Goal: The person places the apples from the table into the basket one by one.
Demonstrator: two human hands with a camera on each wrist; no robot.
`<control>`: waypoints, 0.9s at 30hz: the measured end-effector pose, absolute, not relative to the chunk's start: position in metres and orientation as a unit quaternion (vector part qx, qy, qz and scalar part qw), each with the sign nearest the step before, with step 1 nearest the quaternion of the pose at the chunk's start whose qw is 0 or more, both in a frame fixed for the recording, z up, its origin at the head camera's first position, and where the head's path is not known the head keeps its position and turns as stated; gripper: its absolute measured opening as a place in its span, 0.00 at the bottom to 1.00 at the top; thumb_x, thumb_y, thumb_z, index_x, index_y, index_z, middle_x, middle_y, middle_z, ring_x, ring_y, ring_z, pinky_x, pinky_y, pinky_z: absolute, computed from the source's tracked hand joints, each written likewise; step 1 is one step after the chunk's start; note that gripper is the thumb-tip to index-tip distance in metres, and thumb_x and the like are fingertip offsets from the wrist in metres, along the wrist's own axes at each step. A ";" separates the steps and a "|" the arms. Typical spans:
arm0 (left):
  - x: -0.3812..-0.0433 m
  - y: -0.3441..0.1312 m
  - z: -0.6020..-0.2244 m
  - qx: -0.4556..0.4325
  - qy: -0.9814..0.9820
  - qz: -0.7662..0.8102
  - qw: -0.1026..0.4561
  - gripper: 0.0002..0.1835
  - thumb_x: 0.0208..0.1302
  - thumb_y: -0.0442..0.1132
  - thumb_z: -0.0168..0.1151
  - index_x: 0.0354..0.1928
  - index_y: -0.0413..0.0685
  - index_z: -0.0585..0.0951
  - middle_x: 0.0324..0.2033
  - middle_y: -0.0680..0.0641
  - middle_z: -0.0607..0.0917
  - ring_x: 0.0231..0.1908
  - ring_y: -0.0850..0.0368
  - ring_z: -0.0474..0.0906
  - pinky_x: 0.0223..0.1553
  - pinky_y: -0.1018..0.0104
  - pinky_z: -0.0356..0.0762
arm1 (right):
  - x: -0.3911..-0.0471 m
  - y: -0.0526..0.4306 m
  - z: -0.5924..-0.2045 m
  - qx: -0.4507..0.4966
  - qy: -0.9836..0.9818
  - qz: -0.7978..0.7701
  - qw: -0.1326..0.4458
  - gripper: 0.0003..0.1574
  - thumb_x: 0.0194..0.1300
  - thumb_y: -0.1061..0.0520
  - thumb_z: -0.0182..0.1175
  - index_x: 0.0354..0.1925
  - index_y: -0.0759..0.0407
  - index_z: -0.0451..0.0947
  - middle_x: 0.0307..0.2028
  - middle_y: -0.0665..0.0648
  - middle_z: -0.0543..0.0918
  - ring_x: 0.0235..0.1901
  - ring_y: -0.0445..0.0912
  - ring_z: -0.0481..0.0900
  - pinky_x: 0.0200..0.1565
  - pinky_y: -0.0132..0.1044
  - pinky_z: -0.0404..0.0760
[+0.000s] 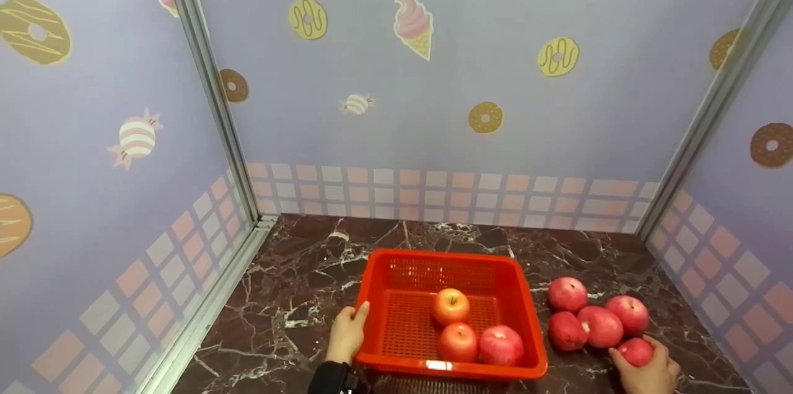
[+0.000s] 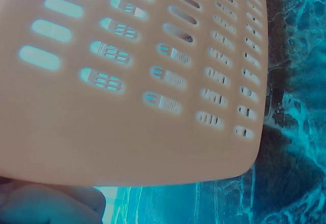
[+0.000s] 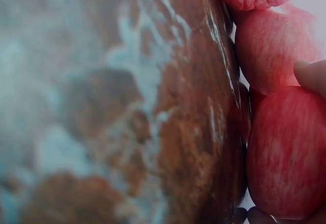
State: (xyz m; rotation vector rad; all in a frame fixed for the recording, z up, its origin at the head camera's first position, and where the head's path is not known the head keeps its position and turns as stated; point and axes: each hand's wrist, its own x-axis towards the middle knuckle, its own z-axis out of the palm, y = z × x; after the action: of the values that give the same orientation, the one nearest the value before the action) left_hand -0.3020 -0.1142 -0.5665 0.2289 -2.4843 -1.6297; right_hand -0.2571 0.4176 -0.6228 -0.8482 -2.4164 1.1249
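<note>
Held apple (image 1: pixel 636 352) is sitting R of the red basket (image 1: pixel 449 254), approx. level w/ its front edge. R hand (image 1: pixel 649 374) is gripping it, thumb on one side & fingers (image 1: pixel 659 348) curling round the other; can't tell if it's resting on the tabletop (image 1: pixel 297 295) or not. Right wrist view is showing a thumb or fingertip by the top of it, w/ more apples close by.

Other apples (image 1: pixel 601 326), 4 in no., are clustering betw. the held apple & the basket's R side, incl. a darker, wrinkled-looking one (image 1: pixel 567 331) nearest the basket.

Inside the basket, 3 apples (image 1: pixel 458 342) are lying twd its front R part, the rearmost more yellow-orange.

L hand (image 1: pixel 347 332) is holding the basket's L rim, thumb pressing there, other fingers partly hidden; a dark wristband (image 1: pixel 331 376) is showing below. Lilac walls (image 1: pixel 446 84) w/ sweets prints are standing behind & either side of the basket.
</note>
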 end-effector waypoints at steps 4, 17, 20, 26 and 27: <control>-0.303 -0.114 -0.566 0.078 -0.830 -0.547 0.076 0.20 0.79 0.49 0.55 0.31 0.41 0.73 0.24 0.49 0.73 0.28 0.54 0.72 0.32 0.61 0.72 | -0.257 0.419 -0.623 -0.306 -0.850 0.395 0.168 0.50 0.59 0.47 0.71 0.69 0.64 0.57 0.61 0.85 0.57 0.63 0.76 0.56 0.59 0.69 0.63; -0.302 -0.114 -0.566 0.080 -0.828 -0.551 0.071 0.20 0.79 0.49 0.55 0.32 0.41 0.73 0.25 0.49 0.72 0.29 0.54 0.72 0.32 0.61 0.72 | -0.255 0.418 -0.622 -0.301 -0.844 0.396 0.201 0.48 0.59 0.49 0.70 0.68 0.65 0.60 0.60 0.79 0.63 0.64 0.76 0.55 0.60 0.67 0.61; -0.302 -0.115 -0.566 0.077 -0.829 -0.548 0.074 0.20 0.79 0.49 0.55 0.32 0.41 0.73 0.25 0.49 0.72 0.29 0.54 0.72 0.33 0.61 0.72 | -0.255 0.420 -0.621 -0.305 -0.843 0.399 0.192 0.49 0.60 0.48 0.70 0.69 0.65 0.59 0.60 0.81 0.61 0.64 0.76 0.55 0.59 0.68 0.62; -0.302 -0.115 -0.566 0.078 -0.830 -0.547 0.074 0.20 0.79 0.49 0.55 0.32 0.41 0.73 0.25 0.49 0.72 0.29 0.54 0.72 0.33 0.61 0.72 | -0.254 0.419 -0.615 -0.310 -0.838 0.406 0.191 0.49 0.61 0.48 0.70 0.69 0.65 0.58 0.61 0.83 0.59 0.64 0.75 0.56 0.58 0.68 0.63; -0.302 -0.115 -0.566 0.078 -0.829 -0.548 0.073 0.20 0.79 0.49 0.55 0.32 0.41 0.73 0.25 0.48 0.72 0.29 0.54 0.72 0.33 0.61 0.72 | -0.253 0.418 -0.614 -0.309 -0.839 0.406 0.191 0.49 0.61 0.48 0.69 0.69 0.65 0.58 0.61 0.83 0.59 0.64 0.75 0.56 0.58 0.69 0.63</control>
State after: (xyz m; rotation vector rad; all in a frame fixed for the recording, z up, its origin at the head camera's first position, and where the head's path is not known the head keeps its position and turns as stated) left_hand -0.3016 -0.1148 -0.5659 0.2351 -2.4906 -1.6465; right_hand -0.2534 0.4183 -0.6136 -0.8681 -2.3564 1.1404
